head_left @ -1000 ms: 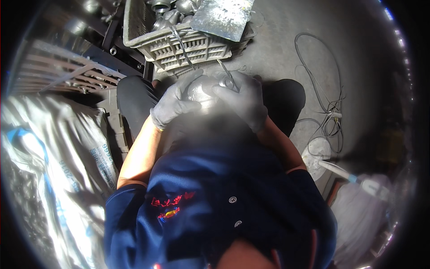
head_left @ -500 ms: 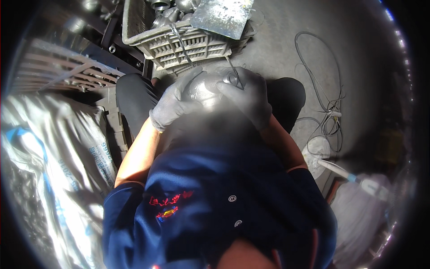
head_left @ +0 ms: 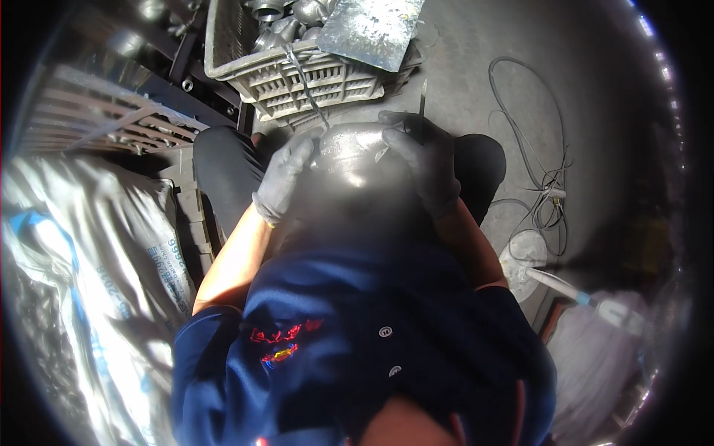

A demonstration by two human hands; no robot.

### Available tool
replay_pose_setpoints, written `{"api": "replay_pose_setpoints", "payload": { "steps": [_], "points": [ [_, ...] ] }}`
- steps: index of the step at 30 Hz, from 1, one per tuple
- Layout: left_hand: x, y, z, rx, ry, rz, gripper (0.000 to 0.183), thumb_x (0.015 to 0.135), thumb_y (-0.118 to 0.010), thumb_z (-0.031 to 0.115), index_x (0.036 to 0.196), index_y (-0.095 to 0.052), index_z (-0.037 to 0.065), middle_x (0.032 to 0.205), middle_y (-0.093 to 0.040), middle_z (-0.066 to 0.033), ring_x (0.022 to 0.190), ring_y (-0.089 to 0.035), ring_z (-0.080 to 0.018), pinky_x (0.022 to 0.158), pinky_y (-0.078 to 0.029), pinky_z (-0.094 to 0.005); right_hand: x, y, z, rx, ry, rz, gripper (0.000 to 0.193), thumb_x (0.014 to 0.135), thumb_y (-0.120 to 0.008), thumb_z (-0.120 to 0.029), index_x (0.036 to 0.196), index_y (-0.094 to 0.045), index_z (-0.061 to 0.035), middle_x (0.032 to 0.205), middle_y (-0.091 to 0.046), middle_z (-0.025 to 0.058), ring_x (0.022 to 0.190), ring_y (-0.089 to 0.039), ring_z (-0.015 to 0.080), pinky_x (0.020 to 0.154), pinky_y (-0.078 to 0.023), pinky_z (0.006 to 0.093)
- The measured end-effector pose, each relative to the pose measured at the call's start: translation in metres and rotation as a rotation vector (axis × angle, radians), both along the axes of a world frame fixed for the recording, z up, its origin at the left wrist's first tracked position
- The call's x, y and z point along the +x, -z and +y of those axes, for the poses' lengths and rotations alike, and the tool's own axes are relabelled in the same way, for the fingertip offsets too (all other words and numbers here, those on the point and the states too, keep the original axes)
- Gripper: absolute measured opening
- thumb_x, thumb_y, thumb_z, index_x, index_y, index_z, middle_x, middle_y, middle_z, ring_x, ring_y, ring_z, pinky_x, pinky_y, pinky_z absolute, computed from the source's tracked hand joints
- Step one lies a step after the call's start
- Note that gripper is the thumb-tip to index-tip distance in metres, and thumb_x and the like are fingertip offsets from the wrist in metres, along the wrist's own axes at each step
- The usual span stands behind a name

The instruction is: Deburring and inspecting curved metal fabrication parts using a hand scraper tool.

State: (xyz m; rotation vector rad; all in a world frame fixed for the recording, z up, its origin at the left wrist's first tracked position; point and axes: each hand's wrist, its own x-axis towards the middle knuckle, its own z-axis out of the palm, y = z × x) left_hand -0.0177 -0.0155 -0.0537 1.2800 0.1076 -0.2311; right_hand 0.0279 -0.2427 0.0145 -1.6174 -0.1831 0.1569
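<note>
Between my two gloved hands, in front of my knees, is a rounded silvery metal casting (head_left: 355,143); haze and glare blur its lower part. My left hand (head_left: 285,175) is closed against its left side. On the other side my right hand (head_left: 430,165) curls round a slim metal hand tool (head_left: 423,104), one end of which sticks up above the fingers. A pale pointed bit shows below the right thumb, beside the casting; I cannot tell whether it touches the metal. Both gloves are grey, and the right fingers are partly in shadow.
A grey plastic crate (head_left: 316,88) of metal castings stands ahead, with a flat metal sheet (head_left: 372,30) across its corner. White woven sacks (head_left: 97,275) lie at left, near a slatted rack (head_left: 111,111). A looped cable (head_left: 554,189) lies on the floor at right, near a white-handled object (head_left: 558,284).
The casting has turned in my hands, and its round opening no longer shows. The slim tool has swung from slanting over the casting to pointing upward at the right. My left fingers have shifted.
</note>
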Motion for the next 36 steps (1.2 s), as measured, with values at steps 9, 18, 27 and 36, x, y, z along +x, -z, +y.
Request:
{"api": "replay_pose_setpoints", "payload": {
  "steps": [9,18,27,36],
  "points": [
    [-0.004,-0.032,0.001,-0.253,-0.188,0.062,0.033,0.089,-0.056,0.022,0.114,-0.056,0.002,0.097,-0.056,-0.0017,0.082,-0.053,-0.0106,0.075,-0.045,-0.0244,-0.001,0.011,-0.002,0.091,0.013,0.234,0.025,0.086,-0.056,-0.011,0.107,-0.059,0.0031,0.083,-0.061,0.0031,0.066,-0.053,0.0050,0.061,-0.043,0.0192],
    [-0.004,-0.042,0.006,-0.208,-0.321,0.012,0.030,0.086,-0.057,0.011,0.113,-0.055,-0.001,0.092,-0.060,-0.0024,0.082,-0.054,-0.0071,0.075,-0.043,-0.0202,0.000,0.028,-0.002,0.191,-0.080,0.343,0.024,0.088,-0.056,-0.015,0.106,-0.059,0.0009,0.068,-0.056,-0.0002,0.050,-0.039,0.0014,0.046,-0.032,0.0173],
    [0.004,-0.044,0.015,0.142,-0.366,0.029,0.028,0.088,-0.056,0.022,0.101,-0.061,-0.002,0.072,-0.059,-0.0020,0.050,-0.046,-0.0063,0.048,-0.035,-0.0197,-0.009,0.021,0.003,0.178,-0.177,0.349,0.028,0.092,-0.045,-0.009,0.115,-0.055,0.0010,0.094,-0.060,0.0016,0.079,-0.053,0.0048,0.069,-0.042,0.0189],
    [0.001,-0.084,0.006,-0.067,-0.387,-0.093,0.024,0.086,-0.059,0.024,0.098,-0.059,0.002,0.076,-0.055,0.0024,0.059,-0.045,-0.0050,0.054,-0.037,-0.0182,-0.007,0.003,0.003,0.232,-0.259,0.394,0.022,0.092,-0.043,-0.016,0.097,-0.057,0.0002,0.063,-0.047,-0.0017,0.048,-0.034,0.0025,0.043,-0.027,0.0179]
  ]
}}
